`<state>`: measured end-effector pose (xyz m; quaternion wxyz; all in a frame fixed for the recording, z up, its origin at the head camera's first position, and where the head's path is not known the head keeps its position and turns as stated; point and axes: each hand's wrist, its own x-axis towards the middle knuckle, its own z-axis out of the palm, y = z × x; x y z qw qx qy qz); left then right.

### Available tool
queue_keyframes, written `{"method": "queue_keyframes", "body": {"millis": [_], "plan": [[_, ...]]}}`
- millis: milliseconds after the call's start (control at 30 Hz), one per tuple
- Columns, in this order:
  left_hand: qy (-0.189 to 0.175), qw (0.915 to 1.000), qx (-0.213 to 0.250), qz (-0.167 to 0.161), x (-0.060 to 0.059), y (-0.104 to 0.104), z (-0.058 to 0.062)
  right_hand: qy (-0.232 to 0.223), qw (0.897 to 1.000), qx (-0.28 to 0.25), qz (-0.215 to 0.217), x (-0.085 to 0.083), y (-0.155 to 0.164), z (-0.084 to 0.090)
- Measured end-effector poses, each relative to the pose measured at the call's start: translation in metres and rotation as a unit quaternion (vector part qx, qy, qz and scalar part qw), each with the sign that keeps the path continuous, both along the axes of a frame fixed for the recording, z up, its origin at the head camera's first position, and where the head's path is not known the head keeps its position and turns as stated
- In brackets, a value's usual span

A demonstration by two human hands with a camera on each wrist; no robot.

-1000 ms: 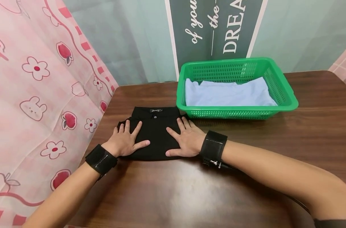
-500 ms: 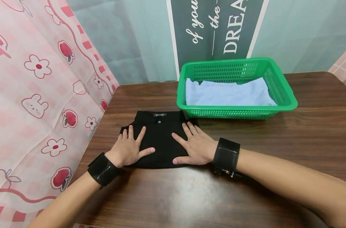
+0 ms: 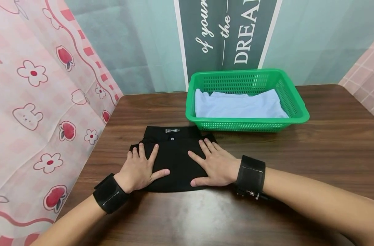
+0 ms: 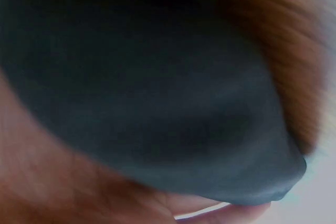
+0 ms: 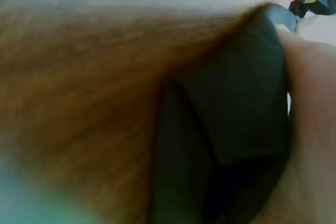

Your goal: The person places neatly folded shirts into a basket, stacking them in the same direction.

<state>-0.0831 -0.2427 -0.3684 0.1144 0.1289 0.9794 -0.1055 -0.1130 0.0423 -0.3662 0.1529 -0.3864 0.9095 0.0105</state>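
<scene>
A folded black collared shirt (image 3: 177,164) lies flat on the brown table, its collar, label and one button toward the far side. My left hand (image 3: 137,172) rests on the shirt's left part with straight, spread fingers. Across from it, my right hand (image 3: 217,167) presses on the right part, fingers likewise spread. Blurred dark fabric of the shirt (image 4: 157,87) fills much of the left wrist view. In the right wrist view the shirt (image 5: 231,98) shows a folded edge beside the table's wood grain.
A green plastic basket (image 3: 248,120) stands behind the shirt to the right, with a folded light-blue cloth (image 3: 239,106) in it. A pink patterned curtain (image 3: 51,136) borders the table (image 3: 297,164) on the left. A teal printed cloth (image 3: 144,51) hangs at the back.
Under both flat hands the shirt has slid toward me and slightly right, away from the basket. The head view has shifted a little; the basket's contents look the same.
</scene>
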Motion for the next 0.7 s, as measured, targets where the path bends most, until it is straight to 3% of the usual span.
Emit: {"method": "queue_keyframes", "body": {"millis": [300, 500, 700], "plan": [[0.006, 0.9998, -0.006, -0.018, 0.012, 0.01, 0.002, 0.018, 1.0, -0.011, 0.021, 0.009, 0.014, 0.0], [0.024, 0.9993, -0.01, -0.026, 0.023, 0.013, 0.002, 0.015, 0.999, -0.025, 0.024, 0.018, 0.021, -0.001], [0.014, 0.9992, -0.019, -0.031, 0.033, 0.02, 0.004, 0.002, 0.999, -0.038, 0.025, 0.027, 0.03, -0.001]]}}
